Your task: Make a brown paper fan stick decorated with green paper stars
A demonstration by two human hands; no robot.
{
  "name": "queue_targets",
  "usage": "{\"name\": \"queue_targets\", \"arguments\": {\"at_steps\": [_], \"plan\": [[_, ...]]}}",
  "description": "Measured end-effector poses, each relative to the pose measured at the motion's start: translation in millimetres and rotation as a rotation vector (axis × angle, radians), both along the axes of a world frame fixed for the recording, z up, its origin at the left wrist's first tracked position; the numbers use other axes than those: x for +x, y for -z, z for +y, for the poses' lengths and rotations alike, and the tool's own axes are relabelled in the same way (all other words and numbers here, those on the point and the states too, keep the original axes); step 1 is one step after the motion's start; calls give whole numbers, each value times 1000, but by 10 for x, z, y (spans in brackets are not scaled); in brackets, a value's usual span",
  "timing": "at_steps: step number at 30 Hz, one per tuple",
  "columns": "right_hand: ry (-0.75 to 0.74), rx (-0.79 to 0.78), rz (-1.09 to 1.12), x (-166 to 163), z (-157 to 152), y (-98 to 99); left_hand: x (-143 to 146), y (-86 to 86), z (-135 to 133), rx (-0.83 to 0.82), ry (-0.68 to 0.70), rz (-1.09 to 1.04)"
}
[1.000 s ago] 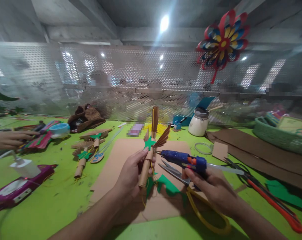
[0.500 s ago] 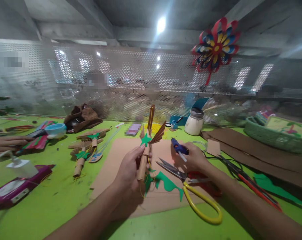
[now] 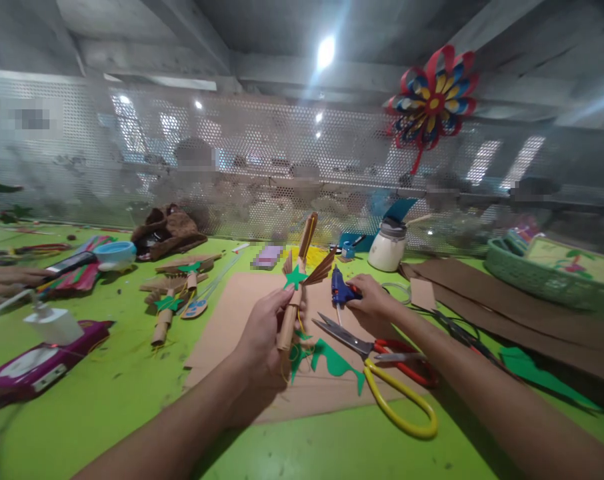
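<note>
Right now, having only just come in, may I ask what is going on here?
A person's left hand holds a rolled brown paper piece with a green star and pleated fans. The right hand holds a blue glue gun by its handle, apart from that piece. Below lie yellow-handled scissors and green scraps on brown sheets. At far left is another person's hand.

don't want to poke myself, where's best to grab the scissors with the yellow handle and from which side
Probably by the yellow handle, coming from the near right: its loop lies uncovered on that side, while the pointed, slightly parted blades face away, toward the left hand.
</note>
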State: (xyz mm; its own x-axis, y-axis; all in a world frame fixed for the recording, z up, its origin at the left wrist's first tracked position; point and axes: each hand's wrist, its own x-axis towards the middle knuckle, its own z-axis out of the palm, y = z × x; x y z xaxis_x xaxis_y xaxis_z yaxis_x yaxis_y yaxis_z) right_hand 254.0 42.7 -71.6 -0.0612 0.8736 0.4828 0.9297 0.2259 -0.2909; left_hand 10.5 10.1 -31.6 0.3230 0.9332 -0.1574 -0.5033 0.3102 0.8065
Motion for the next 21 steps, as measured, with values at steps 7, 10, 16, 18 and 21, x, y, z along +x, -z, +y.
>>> {"name": "queue_targets", "arguments": {"at_steps": [7, 10, 16, 18, 21], "plan": [[-51, 256, 129, -225, -496, -295, 25, -11, -61, -60, 104, -24], [-144, 497, 209, -427, -791, -550, 51, -14, -88, -34, 102, 0], [-180, 441, -120, -565, -945, -696, 123, 10, -187, 131, 153, 28], [-166, 385, -194, -553, -914, -644, 132, 26, -191, 182, 166, 15], [-146, 318, -228, -555, -896, -569, 125, 61, -145, 185, 168, -6]]}}
